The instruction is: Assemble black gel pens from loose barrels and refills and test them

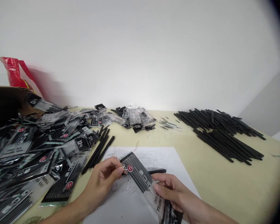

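You are sitting at a pale table point(224, 186), with a white sheet point(135, 199) lying on it right in front of you. Left of the sheet, a big heap of packets point(32, 155) is sprawling. To the right of the sheet and further back, a stack of black barrels point(224, 133) is lying. Above the sheet you are holding a refill packet point(142, 182) slantwise. Your left hand point(102, 180) is pinching its top corner tight, and your right hand point(175, 191) is gripping its lower half with closed fingers. A black pen point(157, 171) is lying on the sheet, just behind the packet.
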A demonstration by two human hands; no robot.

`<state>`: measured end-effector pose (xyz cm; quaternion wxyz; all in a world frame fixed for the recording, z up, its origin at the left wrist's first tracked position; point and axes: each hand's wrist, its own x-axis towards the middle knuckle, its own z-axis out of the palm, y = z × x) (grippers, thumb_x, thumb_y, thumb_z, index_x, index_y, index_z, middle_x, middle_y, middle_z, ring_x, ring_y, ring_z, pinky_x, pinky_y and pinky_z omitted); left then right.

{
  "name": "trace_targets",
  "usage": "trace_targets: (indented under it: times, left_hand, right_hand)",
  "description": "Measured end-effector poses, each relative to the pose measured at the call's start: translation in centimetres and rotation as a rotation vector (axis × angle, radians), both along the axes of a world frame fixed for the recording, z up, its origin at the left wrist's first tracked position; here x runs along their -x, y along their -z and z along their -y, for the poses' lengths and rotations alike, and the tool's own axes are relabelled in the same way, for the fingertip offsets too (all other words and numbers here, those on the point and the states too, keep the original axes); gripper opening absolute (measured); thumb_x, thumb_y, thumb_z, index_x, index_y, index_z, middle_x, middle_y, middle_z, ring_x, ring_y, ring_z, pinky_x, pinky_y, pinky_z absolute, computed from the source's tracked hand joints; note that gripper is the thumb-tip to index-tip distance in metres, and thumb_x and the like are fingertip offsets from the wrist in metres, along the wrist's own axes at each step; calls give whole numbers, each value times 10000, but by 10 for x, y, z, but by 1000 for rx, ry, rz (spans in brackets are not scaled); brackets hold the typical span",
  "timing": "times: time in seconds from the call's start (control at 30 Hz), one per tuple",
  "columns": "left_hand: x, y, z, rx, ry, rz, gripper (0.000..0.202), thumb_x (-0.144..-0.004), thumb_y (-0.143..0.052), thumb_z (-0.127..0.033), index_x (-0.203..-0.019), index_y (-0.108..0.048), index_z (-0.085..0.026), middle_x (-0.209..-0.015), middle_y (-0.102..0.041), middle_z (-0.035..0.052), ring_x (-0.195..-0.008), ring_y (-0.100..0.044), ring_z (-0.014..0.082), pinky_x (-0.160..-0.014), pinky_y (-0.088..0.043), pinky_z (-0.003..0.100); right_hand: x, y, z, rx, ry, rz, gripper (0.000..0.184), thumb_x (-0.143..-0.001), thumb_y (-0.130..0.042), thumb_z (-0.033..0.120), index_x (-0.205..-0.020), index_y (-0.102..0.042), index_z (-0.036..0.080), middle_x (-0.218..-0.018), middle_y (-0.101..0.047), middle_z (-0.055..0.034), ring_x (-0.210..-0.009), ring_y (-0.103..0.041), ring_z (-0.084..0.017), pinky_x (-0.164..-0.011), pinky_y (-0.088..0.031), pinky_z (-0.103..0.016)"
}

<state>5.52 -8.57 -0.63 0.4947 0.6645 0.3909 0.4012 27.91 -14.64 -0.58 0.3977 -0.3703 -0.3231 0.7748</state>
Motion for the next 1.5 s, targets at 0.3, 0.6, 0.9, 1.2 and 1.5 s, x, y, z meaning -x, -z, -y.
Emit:
trace_targets:
  times: [0.3,0.6,0.9,1.2,1.5]
  left_hand:
    - [5,-2,-3,-275,42,-162,154,-849,-504,-243,-721,-540,-167,-645,-521,-11,-610,-474,108,-569,-380,196]
    - [10,-9,-12,-982,35,-468,121,-802,-503,-56,-827,-534,-170,-746,-610,28,-686,-538,129,-674,-422,243]
    - [18,-11,-27,-1165,-189,-632,104,-781,-523,-72,-746,-536,-170,-681,-614,5,-637,-551,132,-648,-400,263]
    - [10,-19,-10,-310,-102,-348,201,-869,-444,-315,-758,-532,-173,-664,-535,-4,-620,-488,122,-568,-375,232]
    - [3,-4,-9,652,100,363,321,-671,-698,-426,-744,-540,-157,-604,-559,-21,-459,-511,91,-402,-369,195]
  right_hand:
    - [-4,1,1,42,39,12,357,-705,-730,323,-997,-659,131,-742,-653,-41,-639,-618,-103,-599,-472,-171]
    - [-14,5,1,-70,-10,-18,420,-711,-728,217,-1107,-604,150,-846,-667,-66,-742,-634,-126,-668,-477,-207]
    - [-11,-1,-1,-176,-74,46,388,-679,-749,224,-1036,-634,124,-751,-653,-41,-688,-607,-117,-633,-451,-192]
    - [-9,0,-2,-264,-147,99,287,-690,-737,237,-929,-649,104,-696,-592,-16,-606,-520,-80,-569,-382,-163]
    - [-11,-2,-4,-316,-212,248,280,-700,-715,337,-861,-665,113,-679,-513,11,-586,-421,-73,-530,-306,-171]
